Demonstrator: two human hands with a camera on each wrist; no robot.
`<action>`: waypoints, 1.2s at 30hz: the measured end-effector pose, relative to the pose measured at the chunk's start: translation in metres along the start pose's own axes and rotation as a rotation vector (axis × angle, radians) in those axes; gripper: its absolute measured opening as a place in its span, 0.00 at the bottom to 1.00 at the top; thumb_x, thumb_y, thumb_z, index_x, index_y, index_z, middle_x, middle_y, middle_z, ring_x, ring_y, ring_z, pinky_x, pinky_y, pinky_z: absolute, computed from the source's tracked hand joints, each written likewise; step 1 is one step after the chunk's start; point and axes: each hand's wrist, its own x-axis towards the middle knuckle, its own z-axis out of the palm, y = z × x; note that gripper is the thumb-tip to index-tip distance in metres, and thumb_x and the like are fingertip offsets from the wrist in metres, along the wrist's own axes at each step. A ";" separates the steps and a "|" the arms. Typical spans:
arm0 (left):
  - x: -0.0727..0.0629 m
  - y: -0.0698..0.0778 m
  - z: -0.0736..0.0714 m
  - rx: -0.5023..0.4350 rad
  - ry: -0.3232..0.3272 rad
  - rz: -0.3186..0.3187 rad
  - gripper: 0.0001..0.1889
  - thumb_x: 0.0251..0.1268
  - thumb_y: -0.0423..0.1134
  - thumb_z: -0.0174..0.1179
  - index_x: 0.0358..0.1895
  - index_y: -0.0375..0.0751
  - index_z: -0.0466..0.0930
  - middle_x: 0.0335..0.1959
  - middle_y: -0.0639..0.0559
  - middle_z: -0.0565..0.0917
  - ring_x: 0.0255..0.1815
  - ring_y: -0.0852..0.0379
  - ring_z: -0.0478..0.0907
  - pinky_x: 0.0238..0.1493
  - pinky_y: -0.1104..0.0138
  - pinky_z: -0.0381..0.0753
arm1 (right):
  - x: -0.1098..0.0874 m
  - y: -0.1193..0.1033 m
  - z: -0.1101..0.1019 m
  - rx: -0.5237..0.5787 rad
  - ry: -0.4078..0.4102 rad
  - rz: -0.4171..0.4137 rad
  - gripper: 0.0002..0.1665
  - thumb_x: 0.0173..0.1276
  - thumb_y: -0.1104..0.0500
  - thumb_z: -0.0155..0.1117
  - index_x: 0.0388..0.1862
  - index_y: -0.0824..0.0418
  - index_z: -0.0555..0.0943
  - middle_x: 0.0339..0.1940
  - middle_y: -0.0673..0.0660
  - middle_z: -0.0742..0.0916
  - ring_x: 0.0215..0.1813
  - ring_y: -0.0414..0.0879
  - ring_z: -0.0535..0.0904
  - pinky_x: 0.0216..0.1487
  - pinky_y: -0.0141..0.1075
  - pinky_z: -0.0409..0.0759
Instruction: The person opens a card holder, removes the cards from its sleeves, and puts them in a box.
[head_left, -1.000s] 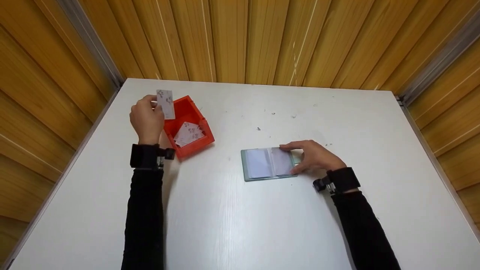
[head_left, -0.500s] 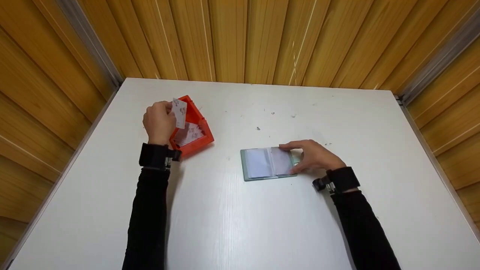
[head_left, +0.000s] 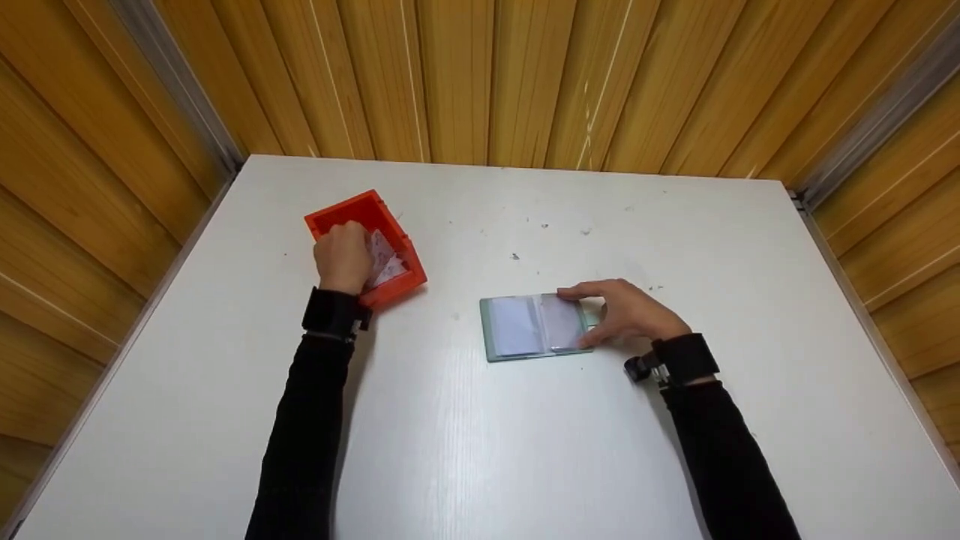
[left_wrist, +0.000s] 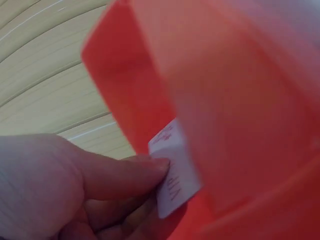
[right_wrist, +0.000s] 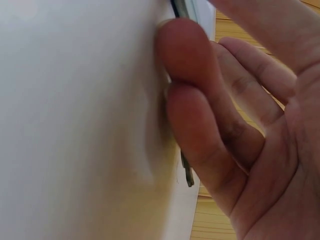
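In the left wrist view, my left hand (head_left: 345, 259) pinches a white card (left_wrist: 181, 182) with red "VIP" lettering between thumb and fingers. The hand reaches into a red plastic box (head_left: 400, 289), and its fingertips are hidden in the head view. Beside them, several white printed cards (head_left: 384, 255) lie in the box. A pale green card holder (head_left: 516, 328) lies spread open on the table with clear sleeves. My right hand (head_left: 636, 313) grips its right end, thumb at the near edge and a finger at the far edge.
The white table (head_left: 465, 450) has small dark marks (head_left: 515, 256) behind the card holder. Yellow wood-look panels (head_left: 517, 82) close off its back and sides. Black cameras are strapped to both wrists.
The left hand has moved rightward and down into the red box, carrying the card from beside and above it. My right hand and the card holder have stayed in place.
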 end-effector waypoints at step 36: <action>-0.033 0.089 0.005 0.065 0.147 0.255 0.11 0.70 0.37 0.67 0.51 0.36 0.87 0.34 0.40 0.90 0.30 0.45 0.85 0.36 0.57 0.87 | -0.001 0.002 -0.005 -0.014 0.003 -0.002 0.50 0.46 0.54 0.89 0.72 0.49 0.79 0.71 0.52 0.82 0.78 0.53 0.69 0.75 0.54 0.70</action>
